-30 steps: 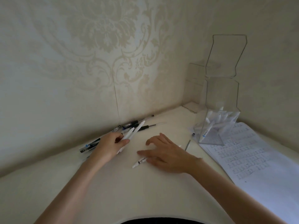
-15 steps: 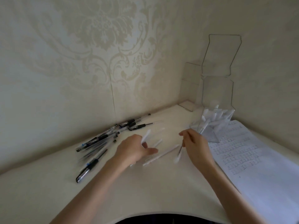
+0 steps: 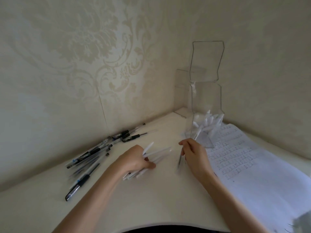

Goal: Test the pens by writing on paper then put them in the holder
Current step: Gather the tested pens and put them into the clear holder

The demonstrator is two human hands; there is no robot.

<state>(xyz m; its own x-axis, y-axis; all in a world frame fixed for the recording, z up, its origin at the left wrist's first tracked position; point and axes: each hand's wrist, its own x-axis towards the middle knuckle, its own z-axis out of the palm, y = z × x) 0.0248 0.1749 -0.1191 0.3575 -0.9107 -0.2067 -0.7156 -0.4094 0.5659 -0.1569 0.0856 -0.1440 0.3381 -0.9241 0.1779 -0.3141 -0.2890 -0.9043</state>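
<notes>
Pens, white: a bundle of white pens fans out of the left hand, front ends pointing toward the right hand, back ends showing below the palm.
Left hand: fingers curled round that bundle, low over the bench.
Right hand: just to the right and not touching the left, fingers bent, pinching a thin dark pen that slants down toward the bench and is blurred.
Holder: clear and upright, just beyond the right hand at the near edge of the paper, with stored pens leaning inside.
Paper: flat on the bench to the right of the right hand, covered in rows of small marks.
Black pens: a loose heap left of the left hand, lying along the foot of the wall.
</notes>
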